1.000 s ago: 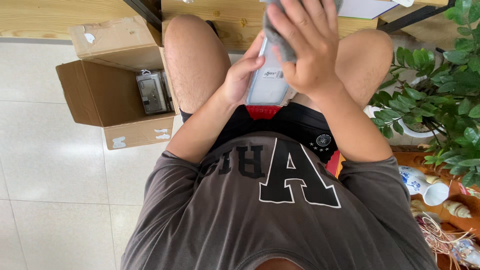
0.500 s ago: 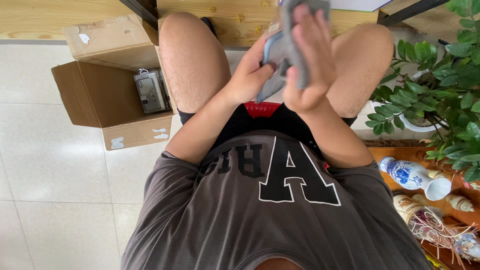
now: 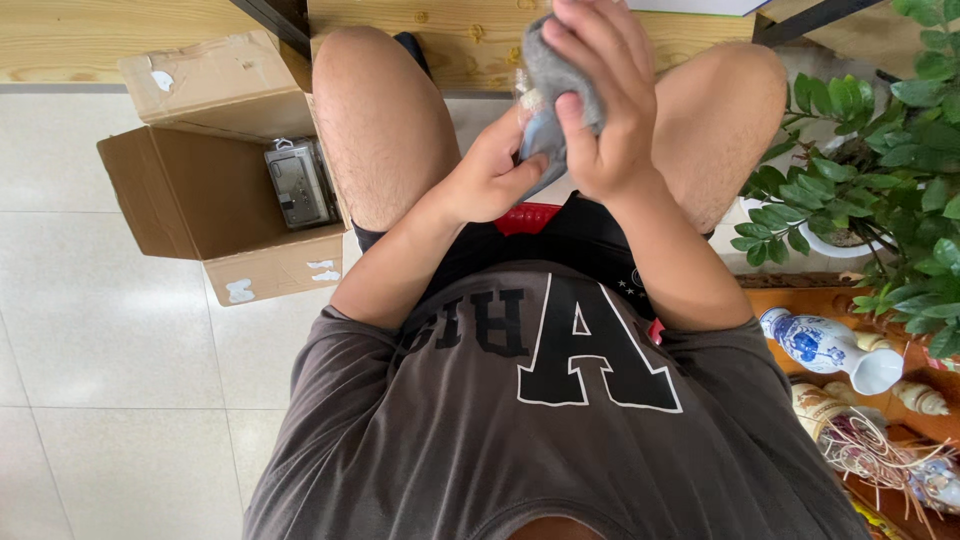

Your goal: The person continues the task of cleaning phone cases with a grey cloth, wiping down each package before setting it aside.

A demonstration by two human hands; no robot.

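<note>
Both hands are clamped on the same little bundle. The right hand [image 3: 605, 100] is curled over a grey cloth [image 3: 555, 70], fingers [image 3: 572, 125] wrapped down the front of it and thumb tucked behind, so it's a closed, full-hand grip with the cloth bunched up inside. The left hand [image 3: 490, 178] comes in from below and pinches the lower edge of a pale, flat thing [image 3: 535, 135] that sits under the cloth – mostly hidden, so I honestly can't tell what it is beyond light-coloured with a bluish patch.

The bundle is held up in the air between the person's bare knees, just in front of the edge of a light wooden table [image 3: 470, 40], above the lap and not resting on anything.

Rest of the scene: the person is seated in a dark grey t-shirt [image 3: 540, 420] with big block lettering and black shorts [image 3: 560, 235]. To the left, on the pale tiled floor [image 3: 110, 350], an open cardboard box [image 3: 210, 200] sits beside the left thigh with a grey metal device [image 3: 298, 185] inside it. To the right there's a leafy green plant [image 3: 880, 170] in a white pot – and below it a blue-and-white porcelain vase [image 3: 825, 345] lying on its side on a reddish wooden surface [image 3: 800, 300], with some seashells [image 3: 920, 398] near it.
</note>
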